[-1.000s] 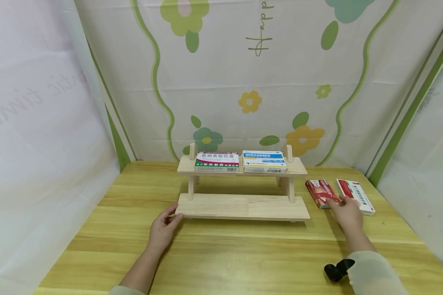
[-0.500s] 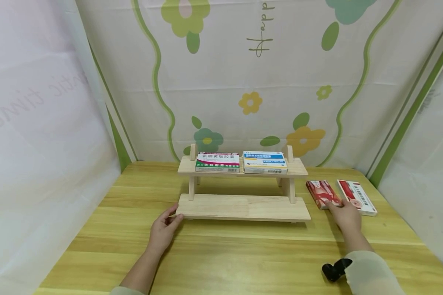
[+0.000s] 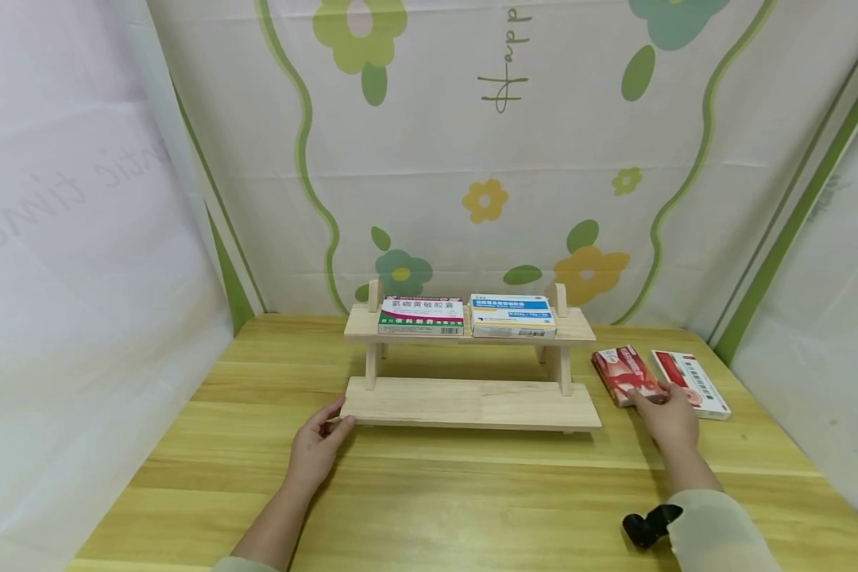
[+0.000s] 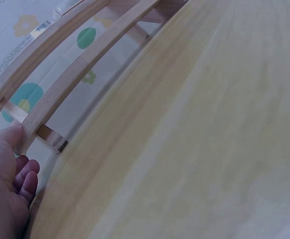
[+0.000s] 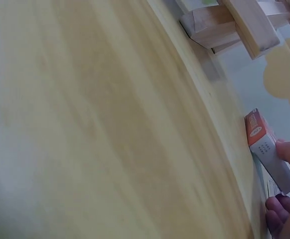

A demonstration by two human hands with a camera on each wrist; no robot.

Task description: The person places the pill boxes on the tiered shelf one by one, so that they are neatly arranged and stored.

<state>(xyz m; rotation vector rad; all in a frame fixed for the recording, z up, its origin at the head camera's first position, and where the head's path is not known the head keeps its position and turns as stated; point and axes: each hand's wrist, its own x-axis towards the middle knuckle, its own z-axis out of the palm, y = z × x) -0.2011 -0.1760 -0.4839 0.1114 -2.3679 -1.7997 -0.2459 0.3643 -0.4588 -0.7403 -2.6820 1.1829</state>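
Tabletop [image 3: 465, 500]: red box [image 3: 620, 372] between right fingers [image 3: 675, 394].

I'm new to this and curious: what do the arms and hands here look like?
They are a person's: the left hand and right hand are bare. The right sleeve is pale cream-grey, with a black gadget by its cuff; the left sleeve, also pale, barely shows. No cables are visible.

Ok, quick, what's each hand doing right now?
Left hand: closed, holding the left end of the rack's lower board.
Right hand: closed, pinching the red box.
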